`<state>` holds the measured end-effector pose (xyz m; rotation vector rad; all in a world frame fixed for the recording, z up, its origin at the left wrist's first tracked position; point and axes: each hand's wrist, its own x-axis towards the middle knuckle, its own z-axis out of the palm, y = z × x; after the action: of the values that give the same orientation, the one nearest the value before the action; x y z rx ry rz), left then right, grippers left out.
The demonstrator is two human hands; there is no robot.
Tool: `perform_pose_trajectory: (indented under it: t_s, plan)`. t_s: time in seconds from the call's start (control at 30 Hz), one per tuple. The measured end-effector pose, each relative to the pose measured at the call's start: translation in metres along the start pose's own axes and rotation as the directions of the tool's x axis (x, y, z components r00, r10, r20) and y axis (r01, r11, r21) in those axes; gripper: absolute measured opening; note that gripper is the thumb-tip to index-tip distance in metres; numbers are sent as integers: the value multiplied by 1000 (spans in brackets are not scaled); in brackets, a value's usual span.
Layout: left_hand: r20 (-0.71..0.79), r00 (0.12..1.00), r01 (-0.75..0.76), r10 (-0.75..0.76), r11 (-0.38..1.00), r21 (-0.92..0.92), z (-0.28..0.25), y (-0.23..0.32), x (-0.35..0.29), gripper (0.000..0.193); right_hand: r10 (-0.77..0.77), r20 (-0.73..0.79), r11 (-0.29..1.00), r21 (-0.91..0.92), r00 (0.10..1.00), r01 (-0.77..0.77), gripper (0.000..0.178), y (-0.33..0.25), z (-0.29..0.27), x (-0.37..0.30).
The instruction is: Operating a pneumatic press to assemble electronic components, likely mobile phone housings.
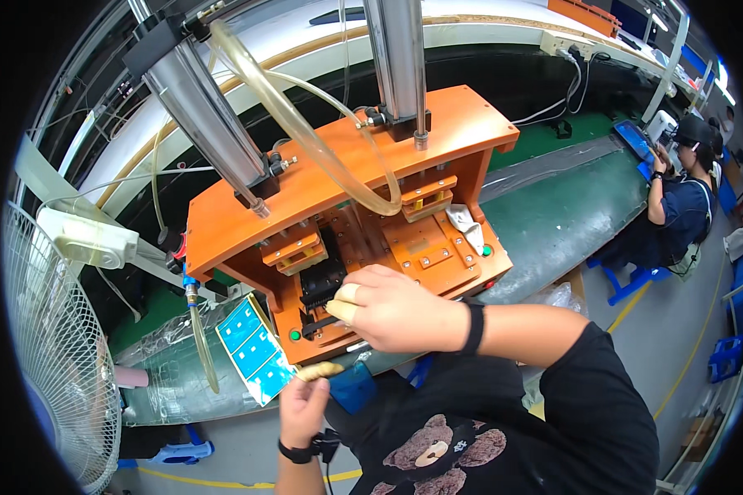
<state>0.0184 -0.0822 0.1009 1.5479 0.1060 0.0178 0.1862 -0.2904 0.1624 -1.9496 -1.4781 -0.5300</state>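
My right hand (400, 312) reaches over the left station of an orange press (351, 183), yellow finger cots on its fingertips. Its fingers are bent together beside a black part (322, 279) lying in that station; whatever they pinch is hidden. Lower down, in front of the press's near edge, is my left hand (304, 406), also in finger cots. Its thumb lies close to its bent fingers, and I cannot make out anything between them. Next to it, a blue sheet (254, 351) with white-edged panels leans by the press's left corner.
Two metal cylinders (392, 58) with a clear hose (285, 124) rise above the press. A white cloth (466, 227) lies on its right side. A fan (58, 355) stands at the left. Along the green bench (565, 202), a person (687, 186) sits at the far right.
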Motion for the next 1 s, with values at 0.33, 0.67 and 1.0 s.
perform_pose_trajectory:
  t_s: [0.33, 0.67, 1.0]
  plan:
    - [-19, 986, -159, 167, 963, 218, -42, 28, 129, 21, 894, -186, 227, 972, 407, -55, 26, 15, -153, -224]
    - [205, 917, -292, 342, 226, 929, -108, 1, 209, 28, 972, -155, 199, 944, -179, 262, 31, 248, -82, -309]
    - [108, 934, -140, 341, 71, 988, -74, 26, 254, 28, 949, -159, 316, 430, 274, -846, 33, 422, -46, -203]
